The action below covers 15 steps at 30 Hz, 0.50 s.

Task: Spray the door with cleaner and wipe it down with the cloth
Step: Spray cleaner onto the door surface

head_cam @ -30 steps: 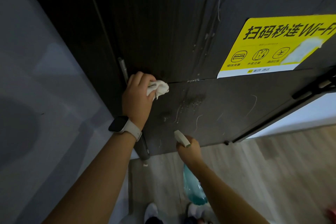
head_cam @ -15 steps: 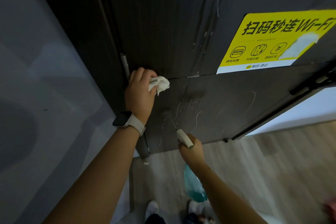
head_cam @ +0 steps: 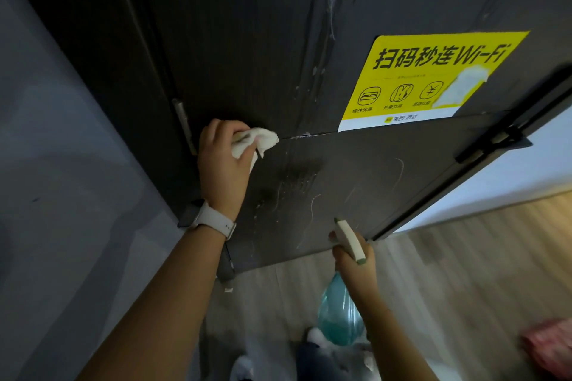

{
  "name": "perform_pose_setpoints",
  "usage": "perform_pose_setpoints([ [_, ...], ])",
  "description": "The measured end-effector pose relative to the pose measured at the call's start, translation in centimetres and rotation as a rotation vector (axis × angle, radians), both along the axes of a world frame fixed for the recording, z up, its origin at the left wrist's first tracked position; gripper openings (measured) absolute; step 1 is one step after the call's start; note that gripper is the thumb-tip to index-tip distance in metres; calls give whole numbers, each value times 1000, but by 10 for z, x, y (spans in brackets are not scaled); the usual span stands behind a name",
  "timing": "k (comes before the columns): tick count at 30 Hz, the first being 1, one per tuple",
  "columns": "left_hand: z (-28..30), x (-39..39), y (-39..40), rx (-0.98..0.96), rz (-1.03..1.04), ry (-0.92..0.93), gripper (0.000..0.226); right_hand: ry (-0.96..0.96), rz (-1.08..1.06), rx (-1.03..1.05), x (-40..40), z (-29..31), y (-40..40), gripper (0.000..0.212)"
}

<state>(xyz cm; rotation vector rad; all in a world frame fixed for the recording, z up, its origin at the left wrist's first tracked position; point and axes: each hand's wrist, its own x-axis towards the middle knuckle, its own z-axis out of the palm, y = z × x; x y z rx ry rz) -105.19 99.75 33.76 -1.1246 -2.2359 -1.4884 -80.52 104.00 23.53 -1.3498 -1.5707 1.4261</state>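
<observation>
The dark wooden door (head_cam: 247, 40) fills the upper view, with wet streaks and droplets on its lower panel (head_cam: 356, 182). My left hand (head_cam: 221, 161) grips a crumpled white cloth (head_cam: 257, 141) against the door near its hinge edge, at the seam between the panels. My right hand (head_cam: 354, 260) holds a spray bottle (head_cam: 340, 312) with teal liquid by its neck. Its white nozzle (head_cam: 348, 238) points up at the lower panel, close to the door's bottom edge.
A yellow Wi-Fi sticker (head_cam: 433, 80) is stuck on the door at the right. A grey wall (head_cam: 62, 195) runs along the left. A metal hinge (head_cam: 184, 124) sits at the door's left edge. Wooden floor (head_cam: 479, 272) lies below, with my shoes (head_cam: 315, 337) and something pink (head_cam: 551, 346) at right.
My right hand with the spray bottle has shifted to the right along the door's bottom edge. My left hand keeps the cloth at the same spot on the seam.
</observation>
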Motion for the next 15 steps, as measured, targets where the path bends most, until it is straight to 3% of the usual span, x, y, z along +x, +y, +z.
perform_pose_setpoints([
  [4, 0, 21, 19, 62, 24, -118, 16, -51, 81, 71, 10, 5, 31, 24],
  [6, -3, 28, 27, 92, 59, -211, 17, -91, 113, 74, 12, 3, 46, 15],
  [15, -2, 32, 37, 95, 183, -299, 18, -63, 113, -80, 13, -1, 82, 27],
])
